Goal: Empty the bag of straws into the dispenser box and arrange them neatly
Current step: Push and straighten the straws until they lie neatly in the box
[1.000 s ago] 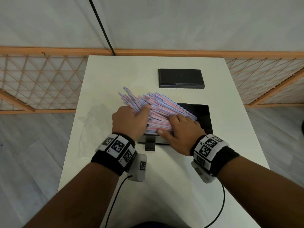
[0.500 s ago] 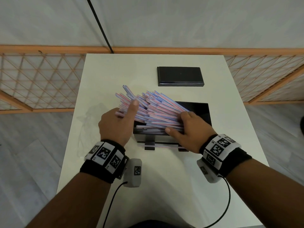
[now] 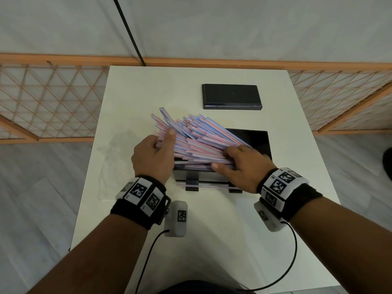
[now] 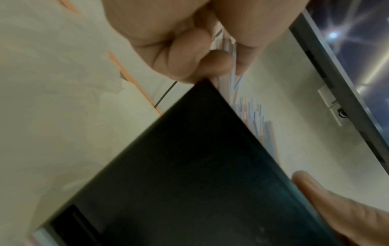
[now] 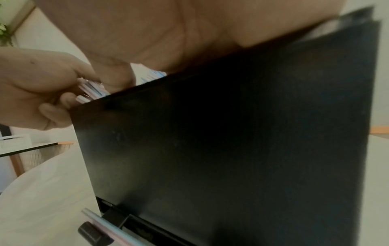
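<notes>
White table [image 3: 212,240] fills the middle of the head view, backed by a pale wall and an orange lattice fence [image 3: 48,102]. On it stands one black dispenser box [image 3: 254,141], its top open; most of its front is hidden behind the two hands, and both wrist views show it only as a dark blurred face. One flat black lid [image 3: 231,96] lies apart, further back. One crumpled clear bag [image 3: 110,166], hard to make out, lies at the box's left. Pink-and-blue striped straws [image 3: 197,136], too many to count, fan out of the box, jutting past its left edge. The left hand [image 3: 151,159] grips their free ends, fingers curled round them. The right hand [image 3: 241,166] presses on the bundle inside the box, fingers bent over it.
</notes>
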